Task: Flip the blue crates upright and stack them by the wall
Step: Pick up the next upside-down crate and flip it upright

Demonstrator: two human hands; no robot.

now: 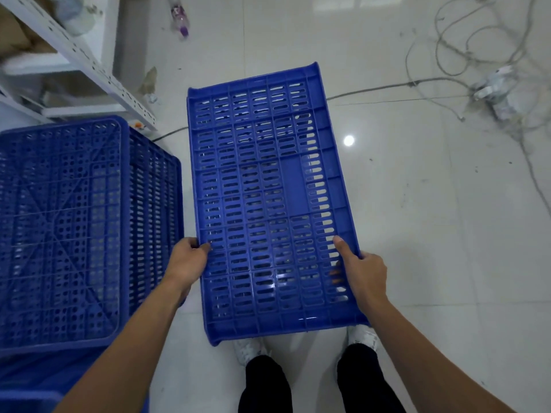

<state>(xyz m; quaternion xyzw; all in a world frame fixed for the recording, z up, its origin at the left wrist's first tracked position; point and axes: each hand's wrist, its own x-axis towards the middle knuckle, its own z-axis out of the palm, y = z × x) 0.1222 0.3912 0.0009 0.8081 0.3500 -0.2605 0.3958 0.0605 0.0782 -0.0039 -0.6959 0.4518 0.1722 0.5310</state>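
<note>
Two bare forearms reach forward from the near edge. The left hand (187, 262) and right hand (362, 274) clamp opposite long edges of a blue slotted crate (268, 204), held above the white tiled floor (417, 234) in front of the person's white shoes (249, 350). On the left, another blue crate (74, 228) rests bottom-up. Loose cables (477, 55) lie far right.

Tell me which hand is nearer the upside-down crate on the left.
Left. The left hand grips the held crate on the side facing the upside-down crate; the right hand grips the far side.
</note>
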